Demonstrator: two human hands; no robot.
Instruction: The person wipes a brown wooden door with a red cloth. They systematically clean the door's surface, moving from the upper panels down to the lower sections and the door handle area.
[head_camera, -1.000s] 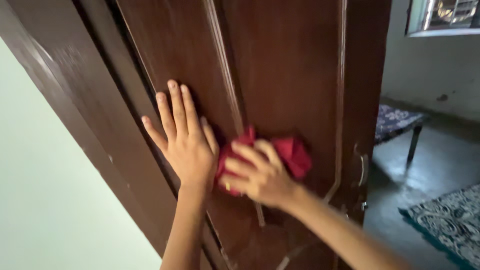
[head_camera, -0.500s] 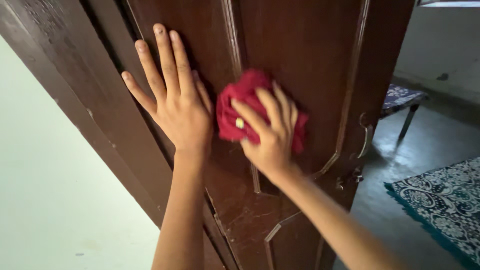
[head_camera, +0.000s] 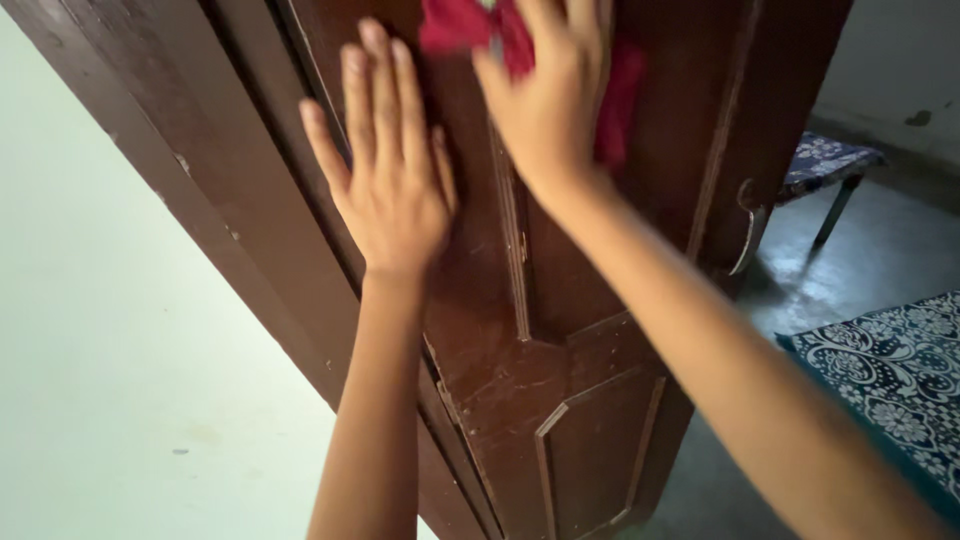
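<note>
In the head view, the person's left hand (head_camera: 395, 165) lay flat and released against the dark brown panelled wooden door (head_camera: 590, 400), fingers spread and pointing toward the top of the frame, grasping nothing. It rested on the door's left stile, just beside the raised vertical moulding that ran down the middle of the frame.

The right hand (head_camera: 548, 95) was at the top centre of the frame, pressed onto a crumpled red cloth (head_camera: 622, 95) and holding it against the door's surface; the cloth bulged out on both sides of the hand, and its upper part ran off the top edge, so its full extent could not be told. The fingers curved over it in a loose grasp rather than a tight clench.

A curved metal door handle (head_camera: 747, 240) hung on the door's right edge, at the right of centre. Beyond it, a patterned blue and white mat (head_camera: 890, 370) lay on the grey floor (head_camera: 870, 255) at the lower right, and a patterned cot (head_camera: 825, 160) stood in the upper right. A pale green wall (head_camera: 120, 380) filled the left.

As a judgement: with the door standing open and both hands leaning on it, it might swing away and leave the person off balance. The bunched cloth could also slip from under the loose fingers, or catch on the moulding's edge.
</note>
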